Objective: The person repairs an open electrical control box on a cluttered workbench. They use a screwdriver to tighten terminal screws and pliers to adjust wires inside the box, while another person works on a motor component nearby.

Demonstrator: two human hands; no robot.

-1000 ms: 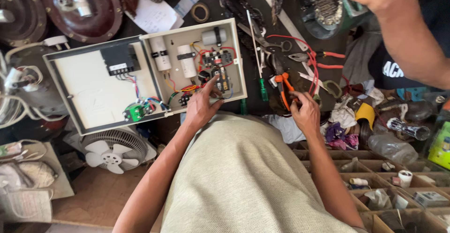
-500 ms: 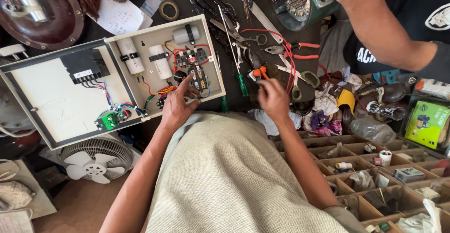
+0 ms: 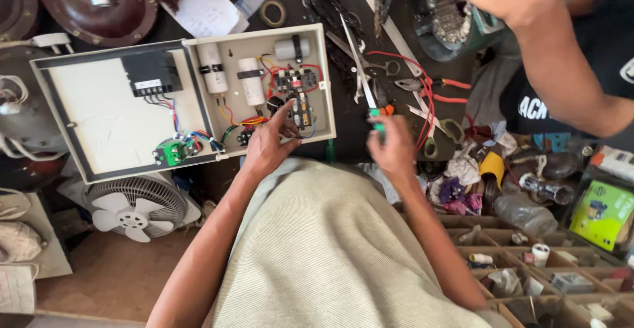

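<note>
An open cream electrical control box (image 3: 326,84) lies on the dark bench, with white cylinders, a black unit and coloured wires inside. My left hand (image 3: 267,146) rests on its lower edge, and the fingertips touch the small black part among the red wires (image 3: 297,97). My right hand (image 3: 394,148), blurred, is just right of the box. It is closed around the green handle of a screwdriver (image 3: 375,113) whose metal shaft points away up the bench.
Another person's arm (image 3: 548,57) reaches over a motor winding (image 3: 449,11) at the top right. Red-handled pliers (image 3: 449,84), scissors (image 3: 450,130) and rags lie right of my right hand. A compartmented wooden tray (image 3: 456,222) is at lower right, and a small white fan (image 3: 135,209) at lower left.
My right hand left the orange-handled pliers, moved left and closed on the green screwdriver handle. My left hand stayed at the wiring in the box.
</note>
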